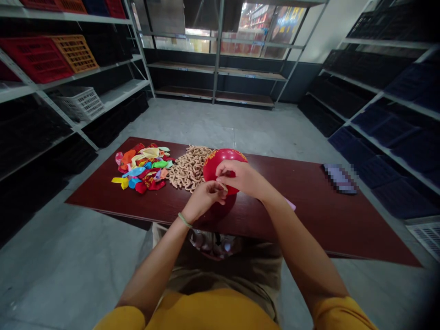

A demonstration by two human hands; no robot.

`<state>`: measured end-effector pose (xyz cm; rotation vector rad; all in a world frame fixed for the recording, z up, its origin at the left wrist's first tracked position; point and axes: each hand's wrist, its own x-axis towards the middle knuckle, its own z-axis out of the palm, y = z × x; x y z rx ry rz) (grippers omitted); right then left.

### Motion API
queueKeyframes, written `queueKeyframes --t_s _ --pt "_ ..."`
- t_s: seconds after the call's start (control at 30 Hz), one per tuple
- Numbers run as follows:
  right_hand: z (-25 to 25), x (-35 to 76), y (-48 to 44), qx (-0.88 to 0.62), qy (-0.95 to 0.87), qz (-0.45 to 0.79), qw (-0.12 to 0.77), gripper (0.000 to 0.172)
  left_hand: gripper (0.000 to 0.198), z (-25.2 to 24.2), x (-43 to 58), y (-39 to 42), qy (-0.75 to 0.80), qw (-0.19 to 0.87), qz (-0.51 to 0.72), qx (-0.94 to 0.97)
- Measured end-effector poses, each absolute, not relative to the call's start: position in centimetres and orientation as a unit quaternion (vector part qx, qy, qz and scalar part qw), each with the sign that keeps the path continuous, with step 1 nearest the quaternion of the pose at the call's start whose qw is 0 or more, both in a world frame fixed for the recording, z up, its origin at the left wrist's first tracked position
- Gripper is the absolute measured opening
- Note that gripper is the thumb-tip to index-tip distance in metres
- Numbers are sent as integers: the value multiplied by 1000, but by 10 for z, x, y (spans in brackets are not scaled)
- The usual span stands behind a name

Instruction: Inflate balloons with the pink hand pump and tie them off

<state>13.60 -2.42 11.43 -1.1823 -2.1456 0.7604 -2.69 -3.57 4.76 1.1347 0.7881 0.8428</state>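
Observation:
An inflated red balloon (pixel 215 167) with gold markings is just beyond my hands, above the dark red table (pixel 275 220). My left hand (pixel 208 197) is closed, its thumb and fingers pinched at the near end of the balloon. Meeting it there, my right hand (pixel 240 176) curls over the balloon's near side with its fingertips pinched together. The neck of the balloon is mostly hidden by my fingers. Close to the balloon's left lies a heap of tan, curled, cord-like pieces (pixel 187 169). A pile of limp balloons (pixel 137 172) in several colours is farther left.
A phone-like object (pixel 340 178), blurred out, lies at the table's right end. Something pink (pixel 290 204) shows partly behind my right forearm. Below the table's front edge is a bag (pixel 213 243) by my lap. Shelves with crates (pixel 37 57) line the room's sides.

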Motion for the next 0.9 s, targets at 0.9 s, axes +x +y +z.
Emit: queueKeyframes --t_s 0.9 --pt "91 156 -39 -397 -863 55 307 10 31 41 -33 -36 328 745 391 429"
